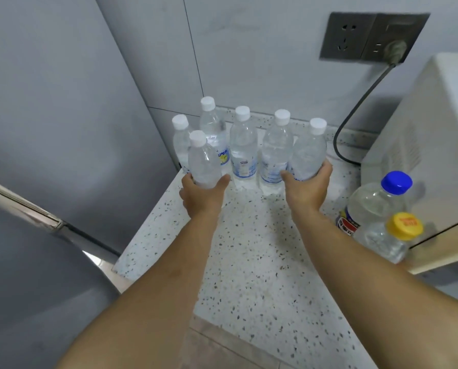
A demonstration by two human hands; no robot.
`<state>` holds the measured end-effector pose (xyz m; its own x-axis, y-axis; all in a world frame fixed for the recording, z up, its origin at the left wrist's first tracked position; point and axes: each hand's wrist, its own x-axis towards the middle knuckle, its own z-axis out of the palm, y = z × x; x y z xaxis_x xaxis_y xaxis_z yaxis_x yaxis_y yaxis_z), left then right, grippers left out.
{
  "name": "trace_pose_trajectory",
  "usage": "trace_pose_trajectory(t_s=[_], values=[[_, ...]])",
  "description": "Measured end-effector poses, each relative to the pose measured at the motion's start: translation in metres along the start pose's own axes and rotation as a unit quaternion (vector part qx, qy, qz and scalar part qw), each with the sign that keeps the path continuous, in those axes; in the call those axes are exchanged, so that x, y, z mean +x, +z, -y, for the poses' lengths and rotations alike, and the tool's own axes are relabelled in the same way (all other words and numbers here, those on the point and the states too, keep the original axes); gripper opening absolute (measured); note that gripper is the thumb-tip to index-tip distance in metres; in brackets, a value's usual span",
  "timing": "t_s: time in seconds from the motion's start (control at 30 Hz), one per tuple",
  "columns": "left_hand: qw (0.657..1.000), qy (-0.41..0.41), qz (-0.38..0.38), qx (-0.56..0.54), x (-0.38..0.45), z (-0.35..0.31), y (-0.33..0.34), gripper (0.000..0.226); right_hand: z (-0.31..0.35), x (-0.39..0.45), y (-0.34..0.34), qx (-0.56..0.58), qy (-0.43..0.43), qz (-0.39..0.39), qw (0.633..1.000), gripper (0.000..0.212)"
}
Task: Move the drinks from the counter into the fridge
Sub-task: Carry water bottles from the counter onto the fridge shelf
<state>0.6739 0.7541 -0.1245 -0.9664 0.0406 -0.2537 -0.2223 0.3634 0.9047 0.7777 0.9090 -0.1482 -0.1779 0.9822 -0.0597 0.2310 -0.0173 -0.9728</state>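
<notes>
The grey fridge (pixel 62 107) fills the left side, its doors closed, standing against the left edge of the speckled worktop (pixel 252 251). A cream microwave (pixel 419 161) sits at the right edge, its dark cord (pixel 355 107) running up to a wall socket (pixel 371 37). Six clear water bottles with white caps stand clustered at the back left corner of the worktop. The left hand (pixel 204 194) has its fingers wrapped around the front-left bottle (pixel 204 161), which stands nearest the fridge side. The right hand (pixel 309 185) has its fingers curled around the rightmost bottle (pixel 309 153). Between the two stand a labelled bottle (pixel 243 147) and another bottle (pixel 276 150), untouched, with a yellow-labelled bottle (pixel 213 129) and a small bottle (pixel 181 139) behind the left hand. Near the right edge, just beside the microwave, stand a blue-capped bottle (pixel 374 201) and, in front of it, a yellow-capped bottle (pixel 387 241).
</notes>
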Motion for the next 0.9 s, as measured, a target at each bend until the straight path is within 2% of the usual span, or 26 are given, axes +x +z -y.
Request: trace_pose_trajectory(t_s=[0.13,0.3,0.67,0.9], values=[[1.000,0.000,-0.014,-0.008,0.006,0.001,0.000,0.077,0.002,0.000,-0.001,-0.003,0.012,-0.010,1.000,0.070],[0.998,0.063,0.004,-0.001,-0.018,0.017,-0.008,0.055,-0.004,-0.027,-0.010,0.012,-0.009,-0.016,1.000,0.057],[0.986,0.111,0.117,-0.051,-0.092,0.070,-0.059,0.051,-0.017,-0.141,-0.061,0.030,-0.040,0.025,0.998,0.053],[0.982,0.086,0.124,-0.116,-0.129,0.094,-0.088,0.036,-0.026,-0.196,-0.104,0.062,-0.062,0.031,0.996,0.048]])
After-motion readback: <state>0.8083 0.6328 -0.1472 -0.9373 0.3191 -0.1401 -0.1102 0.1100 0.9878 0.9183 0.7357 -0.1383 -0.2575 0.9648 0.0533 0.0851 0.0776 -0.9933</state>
